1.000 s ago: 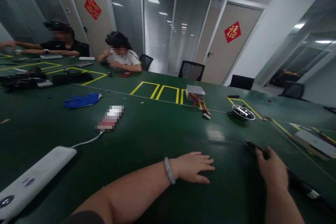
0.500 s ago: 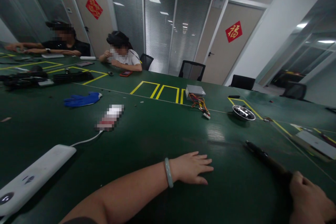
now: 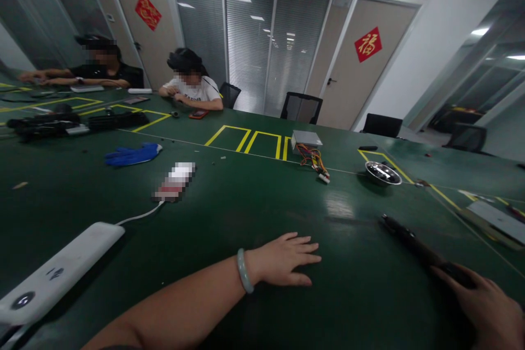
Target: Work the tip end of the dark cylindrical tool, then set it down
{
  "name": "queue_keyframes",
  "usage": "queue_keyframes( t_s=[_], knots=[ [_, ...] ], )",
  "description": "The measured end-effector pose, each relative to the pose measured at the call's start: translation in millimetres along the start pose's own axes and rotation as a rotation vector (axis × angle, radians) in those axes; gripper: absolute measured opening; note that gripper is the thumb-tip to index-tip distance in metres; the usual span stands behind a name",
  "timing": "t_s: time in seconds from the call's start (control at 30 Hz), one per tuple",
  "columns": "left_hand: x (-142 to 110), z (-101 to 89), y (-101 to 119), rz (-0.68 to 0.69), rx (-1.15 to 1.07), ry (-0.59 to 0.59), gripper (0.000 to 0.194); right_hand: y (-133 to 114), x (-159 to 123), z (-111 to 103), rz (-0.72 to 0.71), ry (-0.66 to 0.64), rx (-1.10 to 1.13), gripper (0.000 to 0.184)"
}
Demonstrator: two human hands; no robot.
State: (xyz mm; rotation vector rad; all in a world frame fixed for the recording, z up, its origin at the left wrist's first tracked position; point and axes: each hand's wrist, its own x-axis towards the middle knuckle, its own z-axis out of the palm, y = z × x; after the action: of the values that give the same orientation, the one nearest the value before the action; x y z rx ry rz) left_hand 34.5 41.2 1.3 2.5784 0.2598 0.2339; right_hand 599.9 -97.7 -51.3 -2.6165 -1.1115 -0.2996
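My left hand (image 3: pixel 285 258) lies palm down and open on the dark green tabletop, fingers spread, with a pale green bangle (image 3: pixel 245 270) on the wrist. Nothing is in it. At the lower right, my right hand (image 3: pixel 486 301) is around the near end of a long, black, stick-like object (image 3: pixel 414 243). Its narrow far tip points up and left, away from me; the exact kind cannot be made out. Some fingers of this hand are hidden at the object's end.
Beyond my hands are a metal bowl (image 3: pixel 383 173) and a power supply (image 3: pixel 307 141) with coloured cables. Leftward lie a white power strip (image 3: pixel 69 270), a cabled phone (image 3: pixel 175 181) and a blue glove (image 3: pixel 133 155). Two people sit across the table (image 3: pixel 229 191).
My left hand has shifted a little left and up. My right hand has slid forward along the black object, and its grip looks looser. The whole view has shifted slightly.
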Motion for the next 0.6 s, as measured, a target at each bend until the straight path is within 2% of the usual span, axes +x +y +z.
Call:
queue_keyframes(
  t_s=[0.1, 0.23, 0.33, 0.4, 0.5, 0.6],
  knots=[
    [1.5, 0.2, -1.2, 0.005, 0.017, 0.009, 0.061, -49.7, -10.5, -11.7, 0.077, -0.124, -0.005, 0.070],
    [1.9, 0.1, -3.2, 0.033, 0.072, 0.034, 0.061, -151.3, -46.1, -25.8, -0.144, -0.117, 0.056, 0.060],
    [3.4, 1.0, -3.6, 0.075, 0.122, 0.081, 0.058, -230.7, -87.8, -28.0, -0.322, -0.139, 0.136, 0.055],
    [5.1, 2.8, -2.9, 0.134, 0.134, 0.117, 0.048, -276.5, -117.7, -28.0, -0.424, -0.178, 0.212, 0.048],
    [7.5, 6.6, -1.4, 0.244, 0.130, 0.175, 0.030, -329.2, -156.0, -29.6, -0.529, -0.237, 0.280, 0.038],
    [7.9, 7.0, 0.2, 0.246, 0.189, 0.266, 0.024, -363.2, -179.4, -31.1, -0.591, -0.334, 0.320, 0.033]
  ],
)
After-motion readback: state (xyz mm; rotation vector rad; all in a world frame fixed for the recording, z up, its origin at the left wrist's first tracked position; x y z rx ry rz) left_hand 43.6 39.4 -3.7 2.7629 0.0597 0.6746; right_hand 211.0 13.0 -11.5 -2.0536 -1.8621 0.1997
